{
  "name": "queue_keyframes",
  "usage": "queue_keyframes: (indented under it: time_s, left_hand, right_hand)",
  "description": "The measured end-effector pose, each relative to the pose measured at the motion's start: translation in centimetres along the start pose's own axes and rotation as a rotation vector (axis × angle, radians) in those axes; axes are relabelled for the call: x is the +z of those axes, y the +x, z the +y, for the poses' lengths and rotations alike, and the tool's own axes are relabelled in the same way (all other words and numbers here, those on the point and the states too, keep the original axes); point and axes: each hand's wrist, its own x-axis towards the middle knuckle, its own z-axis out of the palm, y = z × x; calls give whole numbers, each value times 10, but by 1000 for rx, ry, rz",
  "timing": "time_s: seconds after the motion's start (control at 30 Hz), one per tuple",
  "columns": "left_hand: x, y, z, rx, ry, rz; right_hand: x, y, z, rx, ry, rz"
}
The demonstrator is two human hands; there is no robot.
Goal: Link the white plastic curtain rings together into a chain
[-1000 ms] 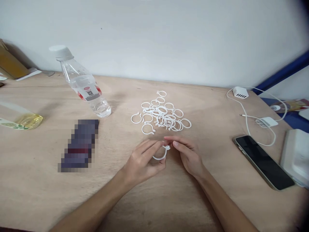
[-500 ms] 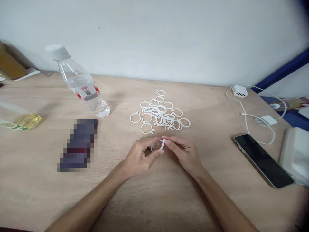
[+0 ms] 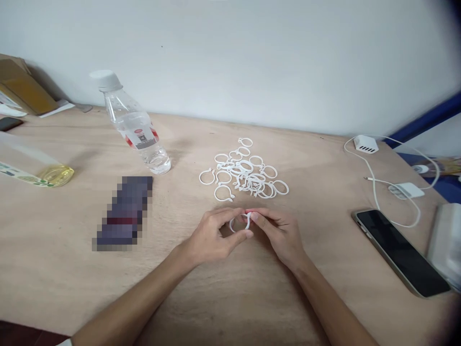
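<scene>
A white plastic curtain ring (image 3: 248, 222) is held upright between both hands, near the front of the pile. My left hand (image 3: 215, 236) curls around its left side, with thumb and fingers closed on it. My right hand (image 3: 283, 234) pinches the ring's clasp end between thumb and forefinger. Fingers hide part of the ring, so I cannot tell whether the clasp is fastened. Just beyond the hands lies a loose pile of several similar white rings (image 3: 223, 193), some overlapping, some lying apart at the edges.
On the left stand a water bottle (image 3: 139, 129) and a bottle of yellow liquid (image 3: 54, 175), with a pixelated dark flat object (image 3: 124, 214) nearer. On the right lie a phone (image 3: 401, 252), a white charger (image 3: 366, 144) and a looped cable (image 3: 374, 192). A wall (image 3: 252, 67) rises behind the table.
The whole view has shifted, so everything on the table appears further right. Both hands stay on the same ring; the left thumb sits slightly lower along it.
</scene>
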Motion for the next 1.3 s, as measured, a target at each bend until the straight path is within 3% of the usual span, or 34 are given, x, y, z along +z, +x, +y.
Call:
queue_keyframes:
  time_s: [0.13,0.23,0.33,0.43,0.5,0.67,0.83,0.93,1.3]
  left_hand:
    - [-8,0,-4,189,259,58]
    - [-16,2,-13,61,554,187]
    - [-18,4,-21,-74,753,199]
    - [-15,4,-23,-101,833,190]
    - [-12,2,-21,-89,851,200]
    - [-5,-3,-12,64,654,186]
    - [-4,-3,-8,139,337,26]
    - [-4,-2,-6,143,248,-30]
    - [-3,-6,-6,109,62,71]
  right_hand:
    - [0,1,1,-10,-12,42]
    - [1,-1,-1,-43,-44,32]
    - [3,-4,-4,-95,-78,-52]
    - [5,-5,-3,-134,-132,-87]
    - [6,-4,0,-161,-156,-34]
    - [7,-2,9,-209,-222,204]
    - [8,-2,11,-163,-151,104]
    - [9,0,12,-101,-100,135]
    - [6,0,7,-141,-100,82]
